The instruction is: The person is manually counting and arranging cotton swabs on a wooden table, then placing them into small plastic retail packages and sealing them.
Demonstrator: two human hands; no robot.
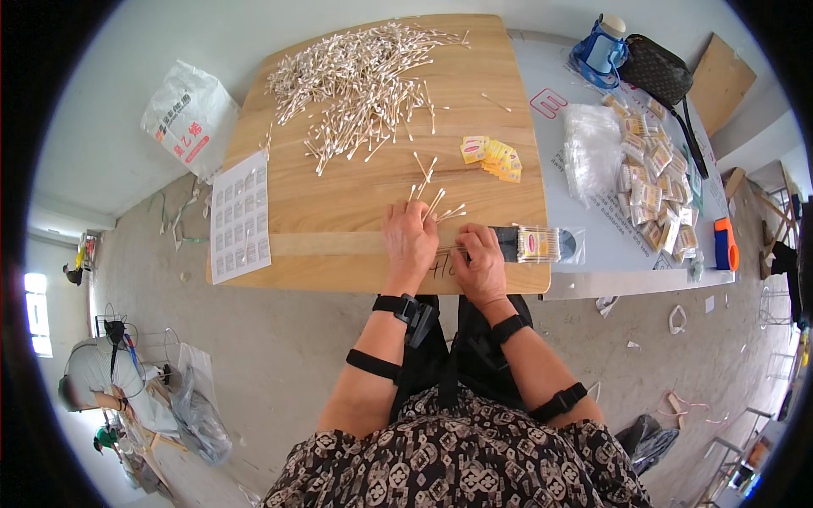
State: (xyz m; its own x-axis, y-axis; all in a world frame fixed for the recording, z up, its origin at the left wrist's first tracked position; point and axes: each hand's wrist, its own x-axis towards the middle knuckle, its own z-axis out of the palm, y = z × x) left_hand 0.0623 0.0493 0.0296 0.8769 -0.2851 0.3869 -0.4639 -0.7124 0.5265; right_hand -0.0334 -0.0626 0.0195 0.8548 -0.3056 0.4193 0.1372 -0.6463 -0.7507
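Observation:
My left hand [410,241] rests at the front of the wooden table, its fingers curled round a few cotton swabs [434,203] whose tips poke out beyond them. Close beside it, my right hand [481,267] is closed, pinching the ends of thin swab sticks [445,251] that lie between the two hands. Just right of that hand is a flat black piece [507,242], and a row of swabs with a yellow card [537,244] sits there in a clear bag [572,246]. A big heap of loose cotton swabs [356,80] covers the far left part of the table.
Yellow cards [493,157] lie fanned on the wooden table [339,203]; a printed sheet [240,217] hangs at its left edge. The grey side table [584,284] bears clear bags [590,151], packed swabs [665,182], a bottle [603,51], a pouch [657,69] and an orange-blue tool [725,244].

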